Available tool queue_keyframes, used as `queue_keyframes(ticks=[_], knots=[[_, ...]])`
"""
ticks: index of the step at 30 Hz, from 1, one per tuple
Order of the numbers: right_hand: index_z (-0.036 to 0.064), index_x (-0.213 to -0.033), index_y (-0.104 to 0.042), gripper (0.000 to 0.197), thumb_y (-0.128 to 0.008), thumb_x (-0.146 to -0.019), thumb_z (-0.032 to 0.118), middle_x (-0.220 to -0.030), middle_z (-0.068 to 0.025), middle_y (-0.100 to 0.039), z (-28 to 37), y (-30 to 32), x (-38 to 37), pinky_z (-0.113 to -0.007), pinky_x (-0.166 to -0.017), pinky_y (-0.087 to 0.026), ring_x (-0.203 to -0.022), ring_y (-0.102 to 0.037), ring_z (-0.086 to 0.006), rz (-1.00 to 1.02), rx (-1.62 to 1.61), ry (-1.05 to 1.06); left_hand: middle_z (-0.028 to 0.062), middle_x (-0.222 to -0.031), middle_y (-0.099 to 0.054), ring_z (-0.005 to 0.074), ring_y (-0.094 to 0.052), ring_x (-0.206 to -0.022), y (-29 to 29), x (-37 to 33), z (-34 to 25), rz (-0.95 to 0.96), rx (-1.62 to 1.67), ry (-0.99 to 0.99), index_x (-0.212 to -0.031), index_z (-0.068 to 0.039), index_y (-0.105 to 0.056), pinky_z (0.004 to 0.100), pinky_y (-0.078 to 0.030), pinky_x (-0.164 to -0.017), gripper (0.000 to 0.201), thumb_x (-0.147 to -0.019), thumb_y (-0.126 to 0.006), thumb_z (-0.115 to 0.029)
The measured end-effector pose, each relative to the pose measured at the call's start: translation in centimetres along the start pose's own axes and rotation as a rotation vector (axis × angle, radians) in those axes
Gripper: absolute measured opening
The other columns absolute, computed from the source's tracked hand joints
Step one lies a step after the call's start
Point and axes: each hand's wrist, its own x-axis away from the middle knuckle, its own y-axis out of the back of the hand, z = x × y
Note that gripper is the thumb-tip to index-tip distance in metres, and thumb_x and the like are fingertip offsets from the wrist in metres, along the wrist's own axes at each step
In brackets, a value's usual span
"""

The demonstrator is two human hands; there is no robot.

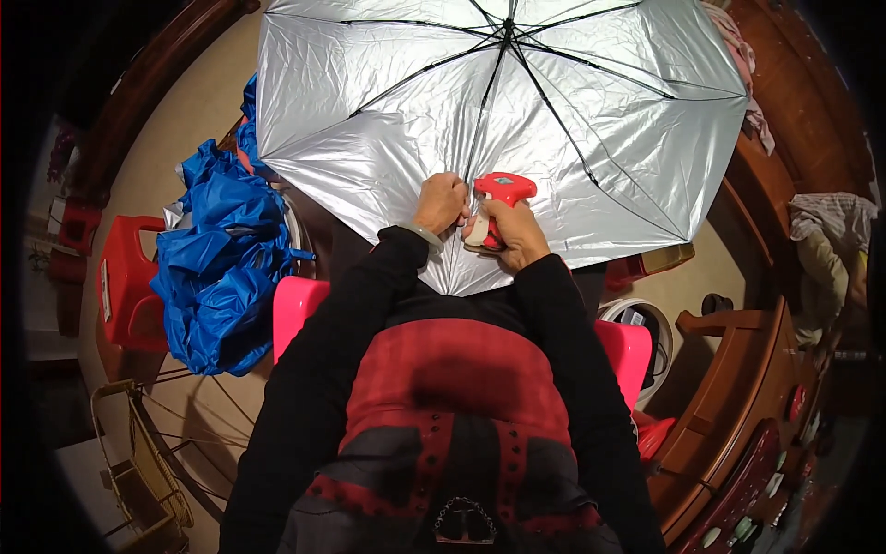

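An open umbrella [369, 148] with silver lining and black ribs spreads before me, its inner side facing up. My left hand [441, 201] is closed near the umbrella's near edge, beside a rib, its fingertips pinching the silver cloth there. In my right hand [517, 233] is a red-and-white tagging gun [505, 187], its red head pointing toward my left hand. My fingers wrap round its grip, and its front end sits close to the left fingertips. What lies exactly between the fingertips is too small to make out.
On the left, a heap of blue umbrellas [221, 268] lies by a red stool [129, 282]. A wire basket [148, 462] stands lower left. To the right are a white bucket [657, 342] and wooden furniture [738, 388]. A pink seat [623, 355] shows beside me.
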Motion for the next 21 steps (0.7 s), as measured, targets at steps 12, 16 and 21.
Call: queue_keyframes(ticks=[12,16,21], knots=[[0.0016,-0.106,-0.045,0.027,-0.049,-0.085,0.019,-0.079,-0.0171,-0.06,1.4,3.4,0.0,-0.049,-0.062,-0.054,-0.069,-0.062,-0.027,0.182,-0.095,-0.234,0.0073,-0.063,-0.055,0.012,-0.049,-0.045,0.1,-0.5,-0.3,0.153,0.145,0.1,-0.081,0.004,-0.054,0.025,-0.04,-0.038,0.017,-0.086,-0.044,-0.009],[0.0018,-0.104,-0.047,0.025,-0.048,-0.086,0.019,-0.08,-0.0161,-0.06,1.9,3.3,0.2,-0.048,-0.063,-0.055,-0.069,-0.062,-0.0261,0.165,-0.036,-0.232,0.0068,-0.063,-0.055,0.0119,-0.048,-0.045,-0.1,-0.7,-0.7,0.178,0.189,0.122,-0.082,0.004,-0.054,0.0245,-0.041,-0.039,0.017,-0.086,-0.044,-0.01],[0.0016,-0.094,-0.051,0.017,-0.048,-0.082,0.013,-0.073,-0.013,-0.059,2.5,3.3,-0.2,-0.041,-0.052,-0.055,-0.06,-0.061,-0.0238,0.174,-0.043,-0.23,0.0067,-0.062,-0.054,0.0121,-0.047,-0.044,-0.8,-0.7,-1.3,0.201,0.162,0.123,-0.082,0.004,-0.054,0.0244,-0.041,-0.04,0.018,-0.087,-0.044,-0.011]])
